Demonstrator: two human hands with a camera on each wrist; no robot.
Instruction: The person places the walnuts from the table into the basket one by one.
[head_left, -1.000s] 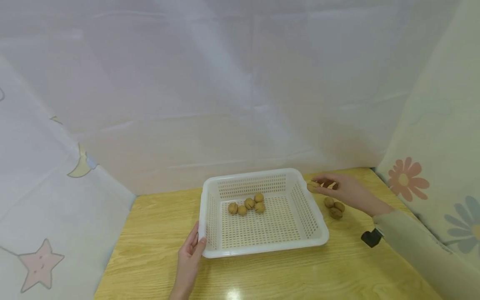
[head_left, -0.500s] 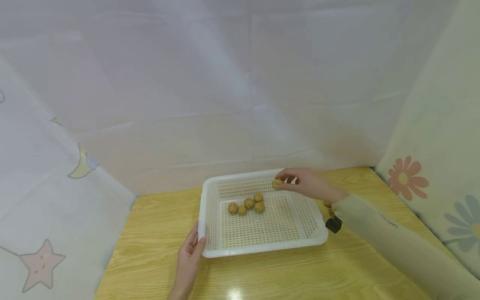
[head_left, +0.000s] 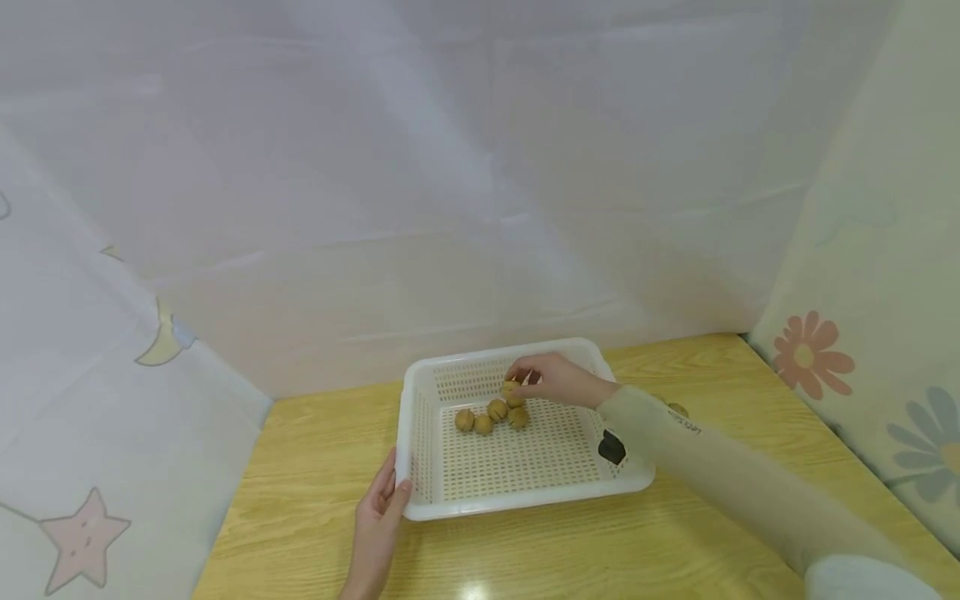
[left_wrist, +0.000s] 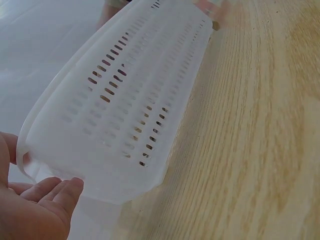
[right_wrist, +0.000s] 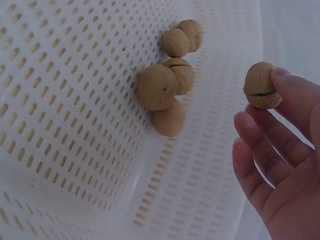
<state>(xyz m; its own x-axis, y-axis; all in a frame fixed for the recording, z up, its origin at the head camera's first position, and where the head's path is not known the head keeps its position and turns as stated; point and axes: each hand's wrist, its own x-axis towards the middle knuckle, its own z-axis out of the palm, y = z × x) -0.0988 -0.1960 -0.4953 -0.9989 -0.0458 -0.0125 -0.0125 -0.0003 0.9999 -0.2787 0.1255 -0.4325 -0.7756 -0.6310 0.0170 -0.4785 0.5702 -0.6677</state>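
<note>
A white plastic basket with slotted walls sits on the wooden table. At its left rim my left hand grips it, thumb over the edge and fingers against the outer wall; the left wrist view shows these fingers close up. My right hand reaches in over the right side and pinches a walnut between thumb and fingertips, held above the basket floor. Several more walnuts lie grouped on that floor, left of the middle, just below the held one in the head view.
Beyond the basket's right side, walnuts lie on the wooden table, partly hidden by the right sleeve. A pale cloth hangs behind the table, with printed cloths at both sides.
My right hand has carried the walnut from right of the basket, over its rim, leftward to just above the walnuts inside. My left hand has stayed on the rim.
</note>
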